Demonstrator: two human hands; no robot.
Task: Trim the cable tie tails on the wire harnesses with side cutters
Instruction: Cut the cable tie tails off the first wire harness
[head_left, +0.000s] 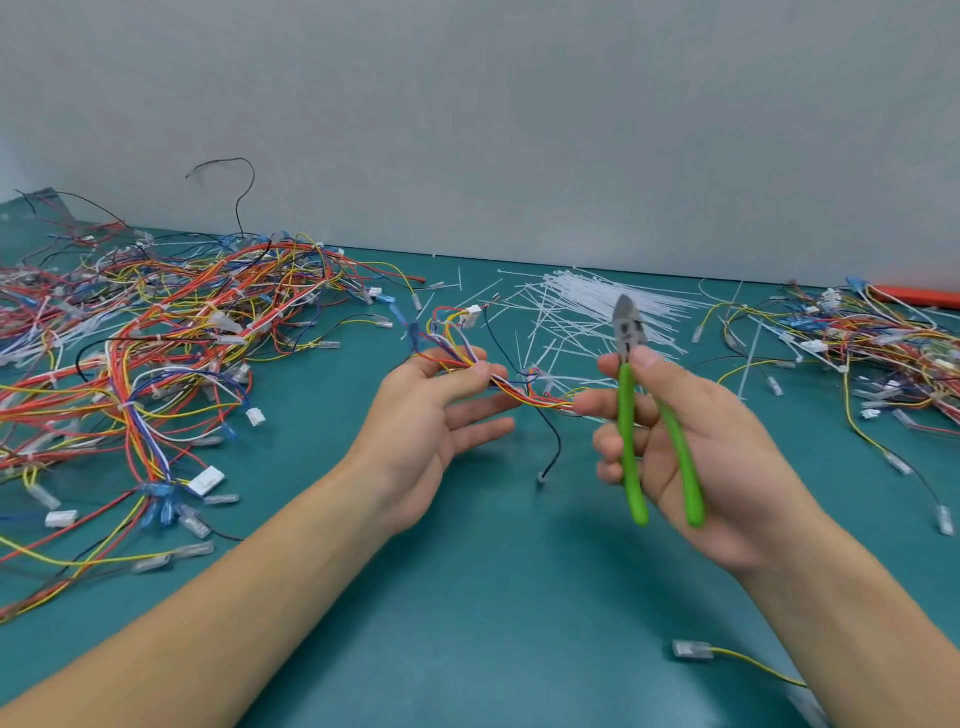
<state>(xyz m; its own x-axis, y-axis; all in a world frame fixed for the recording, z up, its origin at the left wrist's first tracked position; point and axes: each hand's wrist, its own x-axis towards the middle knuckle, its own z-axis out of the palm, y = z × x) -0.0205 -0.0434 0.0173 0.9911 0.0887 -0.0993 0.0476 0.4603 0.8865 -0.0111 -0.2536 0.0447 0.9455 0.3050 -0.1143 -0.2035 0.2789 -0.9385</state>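
1. The left hand (436, 410) is held palm up over the middle of the green table (467, 597), pinching a wire harness (498, 382) between thumb and forefinger; its other fingers lie straight and relaxed.
2. The right hand (691, 441) grips a pair of side cutters (636, 395) with green handles, the thumb pressed near the pivot and the fingers curled round the left handle. Its forefinger tip also touches the right end of the harness.
3. The cutters stand nearly upright, grey head pointing away, handles spread apart. Whether the blades are closed cannot be told.
4. The harness spans the gap between the two hands, its white connector (471, 316) rising beyond the left hand and a black wire (550, 441) hanging down from its middle.
5. A large heap of harnesses (156, 338) covers the far left of the table.
6. A smaller heap (857, 338) lies at the far right.
7. Loose white cable ties (582, 301) are scattered beyond the hands, against the grey wall (519, 104).
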